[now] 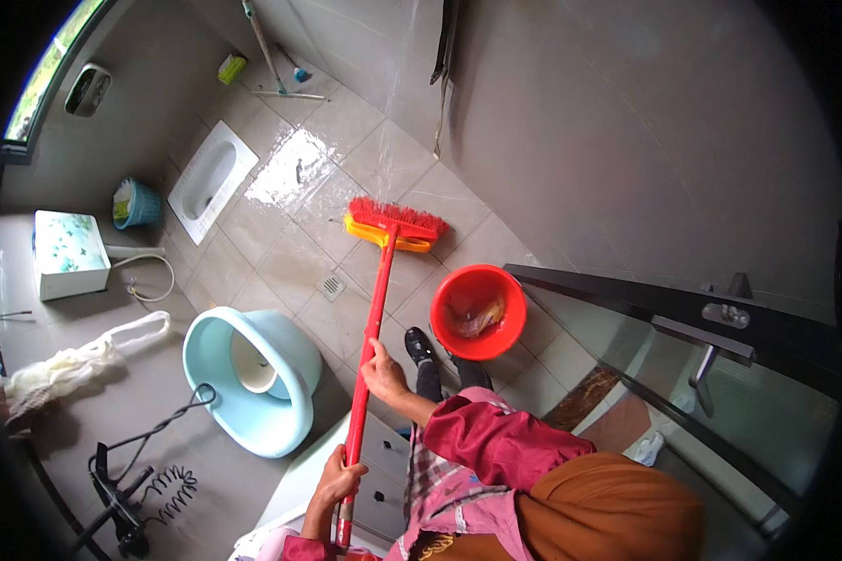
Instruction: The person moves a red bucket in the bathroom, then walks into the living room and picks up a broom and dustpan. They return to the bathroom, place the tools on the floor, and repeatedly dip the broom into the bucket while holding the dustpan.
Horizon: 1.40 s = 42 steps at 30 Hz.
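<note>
A push broom with a red pole slants across the tiled floor before me. Its broom head has red bristles and a yellow edge, and appears to rest on the tiles. My right hand grips the pole around its middle. Lower down, near the pole's end, my left hand is wrapped around it. A red plastic bucket stands on the floor beside my feet, with water and something yellowish inside. To the left of the broom head, the floor is wet and shiny.
A white squat toilet is set in the floor, near a blue wastebasket. A light-blue tub stands left of the pole. A floor drain lies between. A squeegee leans in the far corner. A glass door is at right.
</note>
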Motion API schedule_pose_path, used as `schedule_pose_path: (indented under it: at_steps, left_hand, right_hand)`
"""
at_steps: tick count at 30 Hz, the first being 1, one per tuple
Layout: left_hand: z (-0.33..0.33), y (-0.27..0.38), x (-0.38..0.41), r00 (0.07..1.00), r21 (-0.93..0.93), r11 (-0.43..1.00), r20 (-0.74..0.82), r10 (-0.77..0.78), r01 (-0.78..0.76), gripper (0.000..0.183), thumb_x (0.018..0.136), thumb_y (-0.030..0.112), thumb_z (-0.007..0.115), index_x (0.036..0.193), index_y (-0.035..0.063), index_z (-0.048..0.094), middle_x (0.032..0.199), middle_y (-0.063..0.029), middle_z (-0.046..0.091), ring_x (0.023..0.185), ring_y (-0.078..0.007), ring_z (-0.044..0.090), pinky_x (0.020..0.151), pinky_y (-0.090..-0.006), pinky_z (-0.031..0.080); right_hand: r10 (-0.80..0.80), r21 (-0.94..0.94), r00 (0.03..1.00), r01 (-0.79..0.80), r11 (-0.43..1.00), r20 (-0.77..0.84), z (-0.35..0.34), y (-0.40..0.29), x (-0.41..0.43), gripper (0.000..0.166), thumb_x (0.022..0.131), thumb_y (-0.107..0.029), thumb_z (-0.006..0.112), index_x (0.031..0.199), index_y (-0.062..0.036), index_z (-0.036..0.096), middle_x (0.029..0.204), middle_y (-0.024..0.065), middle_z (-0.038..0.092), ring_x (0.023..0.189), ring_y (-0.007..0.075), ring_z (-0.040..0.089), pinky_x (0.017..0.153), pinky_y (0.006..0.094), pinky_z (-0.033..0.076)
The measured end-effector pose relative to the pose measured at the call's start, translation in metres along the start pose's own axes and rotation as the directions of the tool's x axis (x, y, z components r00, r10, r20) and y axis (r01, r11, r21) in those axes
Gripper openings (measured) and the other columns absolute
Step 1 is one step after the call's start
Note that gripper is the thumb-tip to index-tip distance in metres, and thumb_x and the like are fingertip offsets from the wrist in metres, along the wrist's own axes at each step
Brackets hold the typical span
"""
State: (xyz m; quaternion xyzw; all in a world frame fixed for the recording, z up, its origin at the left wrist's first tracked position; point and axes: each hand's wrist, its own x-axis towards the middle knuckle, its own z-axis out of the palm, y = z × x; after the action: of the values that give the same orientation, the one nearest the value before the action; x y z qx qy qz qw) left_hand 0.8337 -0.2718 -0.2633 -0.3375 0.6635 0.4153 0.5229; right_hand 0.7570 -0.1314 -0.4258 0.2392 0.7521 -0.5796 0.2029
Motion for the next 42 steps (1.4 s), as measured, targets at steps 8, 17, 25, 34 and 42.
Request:
schedule_pose_path:
  at_steps: [8, 17, 25, 34, 42]
  left_hand:
    - [0.052, -0.033, 0.032, 0.993, -0.138, 0.990, 0.116, 0.016, 0.000, 0.043, 0.073, 0.025, 0.067, 0.102, 0.0032, 0.046, 0.058, 0.0001, 0.044, 0.045, -0.0114, 0.045, 0.040, -0.0266, 0.037]
    - [0.029, -0.039, 0.017, 0.959, -0.628, 0.770, 0.273, 0.077, 0.117, 0.030, 0.094, 0.029, 0.044, 0.120, 0.0156, 0.040, 0.061, -0.0028, 0.044, 0.042, -0.0103, 0.038, 0.036, -0.0222, 0.032]
    - [0.016, -0.016, 0.013, 0.925, -0.688, 0.708, 0.354, 0.137, 0.158, 0.027, 0.093, 0.026, 0.043, 0.118, 0.0177, 0.037, 0.061, -0.0026, 0.042, 0.043, -0.0090, 0.035, 0.034, -0.0202, 0.029]
    - [0.016, -0.028, 0.015, 0.915, -0.628, 0.757, 0.389, 0.103, 0.182, 0.035, 0.095, 0.025, 0.039, 0.129, 0.0202, 0.034, 0.061, -0.0011, 0.041, 0.044, -0.0084, 0.037, 0.034, -0.0204, 0.031]
    - [0.025, -0.038, 0.014, 0.939, -0.620, 0.778, 0.318, 0.134, 0.099, 0.037, 0.094, 0.024, 0.042, 0.129, 0.0170, 0.035, 0.061, 0.0000, 0.040, 0.041, -0.0075, 0.035, 0.034, -0.0210, 0.029]
  right_hand:
    - [0.457, -0.400, 0.888, -0.398, 0.826, 0.059, 0.004, 0.086, 0.006, 0.068, 0.079, -0.033, 0.054, 0.127, -0.0010, 0.019, 0.097, 0.0258, 0.056, 0.092, 0.0394, 0.057, 0.078, 0.0488, 0.046]
    - [0.338, 0.240, 0.934, -0.304, 0.922, -0.117, -0.035, 0.029, 0.049, 0.021, 0.081, -0.010, 0.051, 0.098, -0.0055, 0.040, 0.063, 0.0089, 0.050, 0.037, 0.0186, 0.045, 0.032, 0.0323, 0.040]
    - [0.305, 0.236, 0.874, -0.410, 0.881, 0.379, -0.208, -0.039, 0.078, 0.009, 0.093, -0.017, 0.042, 0.098, -0.0104, 0.041, 0.059, -0.0010, 0.040, 0.043, 0.0072, 0.035, 0.035, 0.0222, 0.032]
    - [0.647, 0.040, 0.736, -0.666, 0.745, 0.198, -0.241, 0.079, -0.007, 0.045, 0.096, -0.035, 0.029, 0.140, -0.0318, 0.019, 0.051, 0.0001, 0.032, 0.037, 0.0091, 0.031, 0.032, 0.0246, 0.032]
    - [0.537, -0.045, 0.836, -0.535, 0.843, 0.117, -0.246, 0.065, -0.004, 0.047, 0.095, -0.035, 0.030, 0.140, -0.0291, 0.020, 0.052, 0.0004, 0.034, 0.037, 0.0093, 0.031, 0.033, 0.0253, 0.032]
